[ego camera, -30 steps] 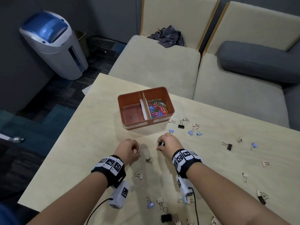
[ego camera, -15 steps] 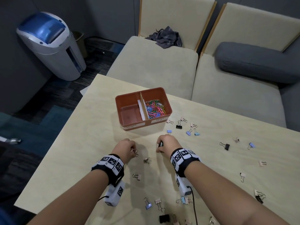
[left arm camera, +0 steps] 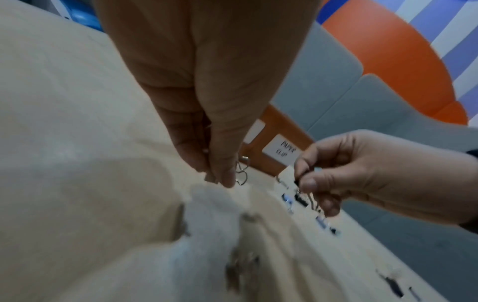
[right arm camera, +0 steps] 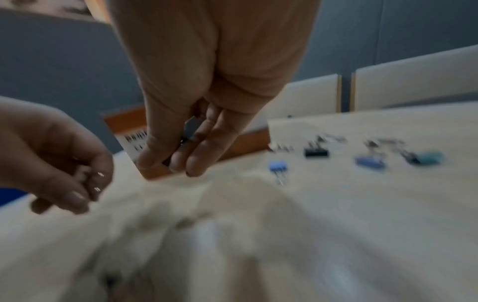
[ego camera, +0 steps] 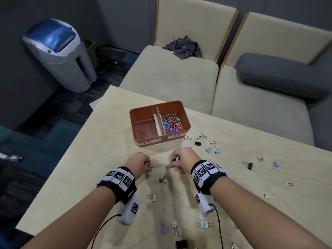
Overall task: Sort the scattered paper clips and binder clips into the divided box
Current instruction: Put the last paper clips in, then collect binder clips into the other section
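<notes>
While both hands hover just above the table (ego camera: 115, 133), the left hand (ego camera: 139, 161) pinches a binder clip (left arm camera: 241, 173) whose wire loops point toward the right hand (ego camera: 181, 159). That hand's curled fingers grip a dark binder clip (left arm camera: 301, 183), wire handles hanging downward. Just beyond stands the divided box (ego camera: 143, 112), long axis left-right: paper clips (ego camera: 171, 124) fill its right compartment. Loose binder clips (ego camera: 212, 150) lie scattered.

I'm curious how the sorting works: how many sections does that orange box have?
2, split by one divider. The left section looks bare; the right section holds coloured paper clips. No further section seems hidden.
</notes>
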The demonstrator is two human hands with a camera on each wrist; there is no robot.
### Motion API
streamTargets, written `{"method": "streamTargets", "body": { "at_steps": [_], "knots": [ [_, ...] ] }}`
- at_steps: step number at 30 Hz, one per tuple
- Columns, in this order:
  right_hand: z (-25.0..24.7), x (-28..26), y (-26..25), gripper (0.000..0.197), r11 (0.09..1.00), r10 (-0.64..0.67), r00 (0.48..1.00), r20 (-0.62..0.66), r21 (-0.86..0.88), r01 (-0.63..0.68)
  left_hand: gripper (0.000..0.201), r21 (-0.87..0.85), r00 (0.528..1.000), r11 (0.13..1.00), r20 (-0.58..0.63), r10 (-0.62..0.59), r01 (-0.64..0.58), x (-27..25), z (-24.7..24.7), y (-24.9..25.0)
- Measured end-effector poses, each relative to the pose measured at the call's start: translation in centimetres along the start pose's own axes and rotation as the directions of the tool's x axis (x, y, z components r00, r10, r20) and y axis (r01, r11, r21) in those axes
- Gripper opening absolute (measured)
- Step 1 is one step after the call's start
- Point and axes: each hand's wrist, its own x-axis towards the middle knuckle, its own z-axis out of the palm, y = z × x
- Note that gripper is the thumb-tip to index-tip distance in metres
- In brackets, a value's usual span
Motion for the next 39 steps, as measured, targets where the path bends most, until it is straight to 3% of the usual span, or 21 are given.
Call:
{"method": "streamTargets", "body": {
  "at_steps": [5,6,9,11,13,17,19,22,25,27,30,34,39],
  "knots": [
    [-3.5,0.3,-6.8,0.02,0.962,-0.273,0.939,-0.21,-0.088,0.26,0.016,-0.127,0.993,0.99,-0.104,0.048,-0.061,-1.2,-3.8,0.3],
    [-4.0,1.0,-8.0,0.022,0.954,-0.299,0.924,-0.24,-0.11,0.28,0.014,-0.151,0.99,0.986,-0.13,0.056,-0.075,-1.5,-4.5,0.3],
    [-4.3,3.2,-10.1,0.027,0.946,-0.318,0.909,-0.269,-0.149,0.287,0.039,-0.198,0.974,0.975,-0.22,0.051,-0.096,-2.1,-6.3,0.3],
    [-4.1,4.2,-10.3,0.032,0.949,-0.308,0.914,-0.262,-0.154,0.276,0.034,-0.221,0.966,0.97,-0.256,0.045,-0.104,-2.4,-7.5,0.4],
    [-3.9,4.6,-10.0,0.033,0.949,-0.311,0.912,-0.267,-0.133,0.285,0.02,-0.235,0.956,0.965,-0.288,0.047,-0.119,-2.3,-8.6,0.5],
    [-3.9,4.0,-7.6,0.022,0.947,-0.321,0.889,-0.326,-0.097,0.306,0.016,-0.199,0.926,0.973,-0.377,0.036,-0.119,-0.3,-9.9,1.3],
    [-3.7,3.3,-5.8,0.017,0.944,-0.329,0.883,-0.335,-0.119,0.307,0.023,-0.152,0.922,0.985,-0.388,0.015,-0.08,1.1,-10.0,2.0],
    [-3.1,1.7,-3.1,0.01,0.952,-0.303,0.915,-0.267,-0.131,0.277,0.046,-0.135,0.942,0.99,-0.335,-0.018,-0.029,2.1,-9.6,2.8],
    [-2.5,0.2,-0.4,0.006,0.96,-0.251,0.94,-0.231,-0.184,0.211,0.047,-0.116,0.93,0.988,-0.363,0.057,-0.106,1.3,-8.9,3.2],
    [-2.0,-0.7,1.4,0.007,0.968,-0.19,0.952,-0.238,-0.208,0.141,0.031,-0.185,0.915,0.962,-0.387,0.116,-0.2,-0.1,-8.0,3.3],
    [-0.9,-1.9,4.3,0.007,0.977,-0.047,0.969,-0.241,-0.211,-0.005,0.019,-0.181,0.926,0.945,-0.316,0.208,-0.274,-1.4,-5.1,3.2],
    [-0.1,-2.4,6.9,0.033,0.97,0.114,0.954,-0.278,-0.178,-0.168,0.035,-0.083,0.968,0.966,-0.078,0.24,-0.246,-1.3,-0.5,2.8],
    [-1.1,-1.3,7.5,0.05,0.978,0.105,0.944,-0.314,-0.141,-0.156,0.045,-0.052,0.973,0.977,0.091,0.211,-0.206,-0.9,3.5,3.4]
  ]
}}
